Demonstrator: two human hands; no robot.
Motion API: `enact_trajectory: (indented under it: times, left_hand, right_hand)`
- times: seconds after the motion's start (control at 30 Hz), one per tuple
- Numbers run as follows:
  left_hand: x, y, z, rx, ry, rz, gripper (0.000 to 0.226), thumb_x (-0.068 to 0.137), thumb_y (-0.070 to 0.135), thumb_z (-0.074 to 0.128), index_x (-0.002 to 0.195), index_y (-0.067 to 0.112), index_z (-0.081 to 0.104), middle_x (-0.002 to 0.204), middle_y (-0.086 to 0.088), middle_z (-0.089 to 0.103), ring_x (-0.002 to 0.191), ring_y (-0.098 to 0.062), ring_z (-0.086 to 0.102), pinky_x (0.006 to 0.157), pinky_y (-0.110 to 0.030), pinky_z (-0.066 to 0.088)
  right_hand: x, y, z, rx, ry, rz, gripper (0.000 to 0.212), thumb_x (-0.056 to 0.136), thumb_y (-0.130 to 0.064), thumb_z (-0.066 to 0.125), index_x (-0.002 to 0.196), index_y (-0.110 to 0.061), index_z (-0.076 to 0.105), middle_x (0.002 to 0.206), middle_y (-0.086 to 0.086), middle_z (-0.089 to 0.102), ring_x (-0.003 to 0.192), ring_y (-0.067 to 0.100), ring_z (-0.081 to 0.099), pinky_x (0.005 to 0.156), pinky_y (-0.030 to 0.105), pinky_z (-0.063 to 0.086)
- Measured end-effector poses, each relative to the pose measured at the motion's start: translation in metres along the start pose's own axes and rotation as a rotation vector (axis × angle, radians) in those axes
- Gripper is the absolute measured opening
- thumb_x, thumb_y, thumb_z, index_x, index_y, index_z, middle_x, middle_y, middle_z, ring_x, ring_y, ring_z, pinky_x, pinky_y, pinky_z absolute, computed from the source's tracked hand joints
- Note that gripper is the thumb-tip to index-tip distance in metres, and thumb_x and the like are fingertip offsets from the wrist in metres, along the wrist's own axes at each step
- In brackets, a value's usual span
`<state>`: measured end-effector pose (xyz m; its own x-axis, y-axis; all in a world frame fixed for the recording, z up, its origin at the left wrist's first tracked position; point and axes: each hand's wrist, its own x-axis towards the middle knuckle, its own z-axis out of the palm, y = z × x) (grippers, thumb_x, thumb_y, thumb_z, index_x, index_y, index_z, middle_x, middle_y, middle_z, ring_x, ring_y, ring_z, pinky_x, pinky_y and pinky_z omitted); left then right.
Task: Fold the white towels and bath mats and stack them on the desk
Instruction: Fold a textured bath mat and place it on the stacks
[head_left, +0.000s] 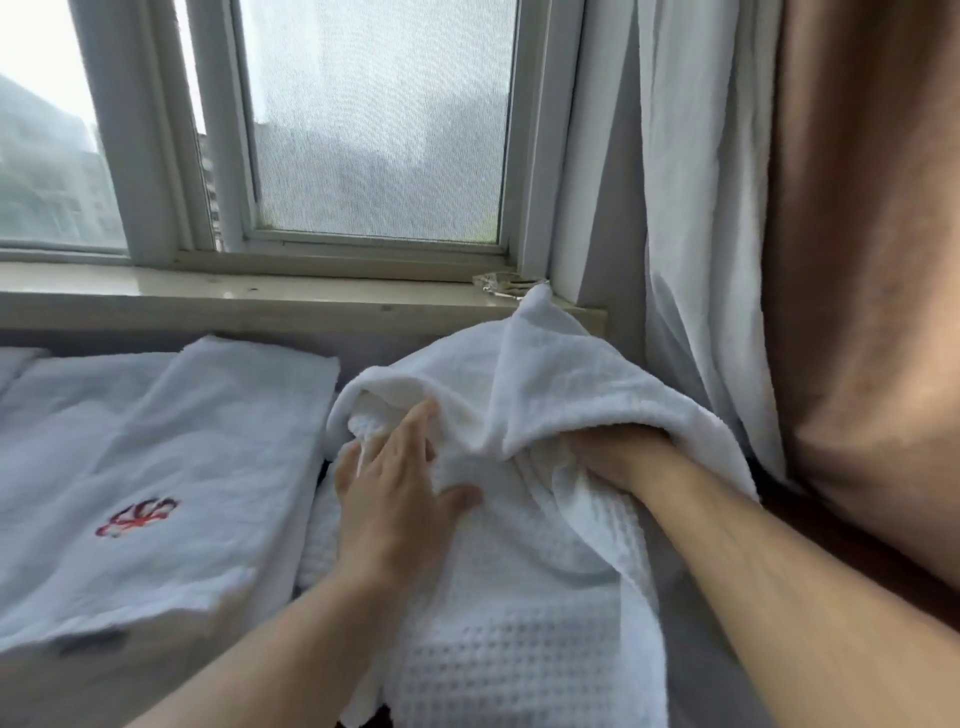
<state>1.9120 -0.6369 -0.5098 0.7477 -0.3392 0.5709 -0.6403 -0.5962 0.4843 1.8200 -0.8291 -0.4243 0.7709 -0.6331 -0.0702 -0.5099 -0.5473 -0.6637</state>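
White towel (540, 364) bunched below window (374, 130), left hand (395, 488) flat on it, fingers (418, 423) straight, right hand (618, 457) under a fold, grip unclear

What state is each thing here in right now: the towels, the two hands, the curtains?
Bunched towel: unfolded, crumpled, with both hands on it.
Embroidered towel: folded, lying flat on the left.
Left hand: open, fingers straight, pressing flat on the bunched towel.
Right hand: tucked under a fold of the bunched towel, fingers hidden.
White curtain: drawn aside, hanging at the right.
Brown curtain: drawn aside, at the far right.
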Motion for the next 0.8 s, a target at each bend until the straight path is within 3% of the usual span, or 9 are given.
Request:
enact_trajectory:
  times: [0.03,0.1,0.17,0.23,0.33,0.4,0.5,0.63,0.8]
  left_hand:
    - [-0.002,0.002,-0.004,0.029,0.005,0.007,0.076,0.076,0.053,0.076,0.139,0.036,0.037,0.104,0.022,0.050,0.117,-0.012,0.050,0.110,-0.039,0.026]
    - [-0.007,0.007,-0.013,0.043,-0.003,0.007,0.056,0.082,0.039,0.076,0.132,0.033,0.051,0.101,0.015,0.060,0.110,-0.018,0.056,0.101,-0.032,0.028]
    - [-0.011,0.016,-0.025,0.045,-0.016,0.016,0.038,0.086,0.032,0.074,0.122,0.031,0.062,0.107,0.007,0.067,0.110,-0.022,0.059,0.089,-0.028,0.027]
    - [-0.014,0.025,-0.042,0.040,-0.022,0.031,0.023,0.088,0.029,0.073,0.110,0.030,0.071,0.112,0.004,0.069,0.110,-0.025,0.058,0.085,-0.032,0.030]
    - [-0.022,0.035,-0.073,-0.027,0.013,0.045,0.017,0.090,0.026,0.071,0.106,0.033,0.075,0.110,0.005,0.066,0.108,-0.025,0.051,0.085,-0.033,0.032]
    - [-0.033,0.040,-0.097,-0.147,0.045,0.072,0.017,0.092,0.020,0.070,0.102,0.033,0.075,0.107,0.011,0.061,0.103,-0.013,0.043,0.088,-0.032,0.035]
    - [-0.058,0.041,-0.125,-0.393,-0.030,0.057,0.023,0.094,0.013,0.067,0.092,0.036,0.068,0.094,0.024,0.064,0.089,0.006,0.053,0.082,-0.013,0.039]
    - [-0.085,0.040,-0.149,-0.727,-0.120,-0.064,0.021,0.100,0.015,0.058,0.094,0.034,0.064,0.078,0.007,0.064,0.071,-0.011,0.055,0.065,-0.027,0.043]
    - [-0.091,0.044,-0.159,-0.617,-0.010,-0.125,0.016,0.102,0.023,0.051,0.091,0.028,0.061,0.083,0.007,0.065,0.079,-0.004,0.058,0.066,-0.016,0.041]
  right_hand:
    - [-0.006,-0.003,-0.011,-0.081,-0.041,-0.063,0.014,0.107,-0.039,0.041,0.093,-0.035,0.041,0.120,-0.003,0.060,0.128,0.019,0.054,0.105,0.031,0.038]
    - [-0.025,-0.013,-0.029,0.038,-0.190,-0.163,0.006,0.107,-0.027,0.046,0.103,-0.027,0.051,0.113,0.000,0.054,0.100,0.012,0.060,0.090,0.026,0.044]
    - [-0.045,-0.021,-0.049,0.178,-0.423,-0.117,0.025,0.099,-0.043,0.059,0.093,-0.022,0.069,0.094,0.000,0.067,0.075,0.012,0.062,0.079,0.029,0.045]
    - [-0.062,-0.026,-0.069,-0.094,-0.536,-0.091,0.052,0.080,-0.073,0.062,0.094,-0.025,0.075,0.088,-0.002,0.077,0.078,0.015,0.071,0.082,0.033,0.052]
    - [-0.079,-0.043,-0.079,-0.330,-0.348,-0.153,0.061,0.078,-0.078,0.060,0.098,-0.022,0.074,0.082,0.000,0.078,0.078,0.017,0.074,0.075,0.033,0.060]
    - [-0.079,-0.050,-0.077,-0.173,-0.172,-0.189,0.056,0.086,-0.070,0.059,0.089,-0.016,0.071,0.071,0.001,0.074,0.069,0.018,0.070,0.062,0.030,0.055]
    - [-0.076,-0.056,-0.066,0.092,-0.031,-0.252,0.042,0.094,-0.059,0.059,0.096,-0.018,0.069,0.089,-0.001,0.071,0.081,0.020,0.066,0.069,0.034,0.052]
    - [-0.068,-0.063,-0.054,0.505,0.098,-0.266,0.021,0.102,-0.034,0.055,0.083,-0.027,0.057,0.079,-0.007,0.059,0.072,0.014,0.056,0.073,0.040,0.054]
    - [-0.081,-0.049,-0.046,0.104,-0.022,-0.088,0.025,0.102,-0.027,0.054,0.077,-0.023,0.055,0.074,0.000,0.060,0.059,0.015,0.056,0.054,0.031,0.048]
